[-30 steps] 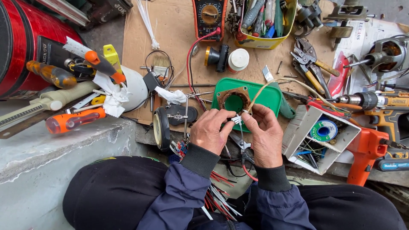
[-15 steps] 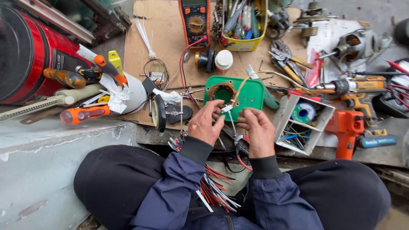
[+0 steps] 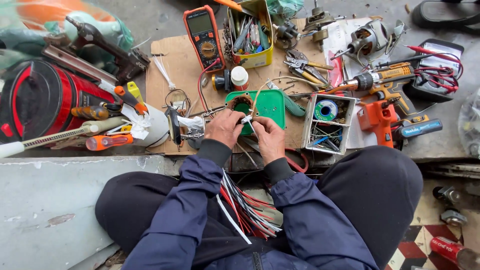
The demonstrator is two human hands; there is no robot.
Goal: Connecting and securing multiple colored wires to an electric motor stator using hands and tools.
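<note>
Down at the cardboard's [image 3: 175, 60] near edge, I see my left hand [image 3: 224, 127] and right hand [image 3: 268, 139] both pinching one small white connector [image 3: 246, 119], fingers curled, knuckles up, over one green tray [image 3: 270, 102]. One orange multimeter [image 3: 203, 36] and one yellow tin [image 3: 250, 30] sit at the far edge; concrete floor all round.

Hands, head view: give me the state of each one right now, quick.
Left hand: closed, fingers pinching a small white piece over the green motor housing.
Right hand: closed, fingertips on the same white piece.
</note>
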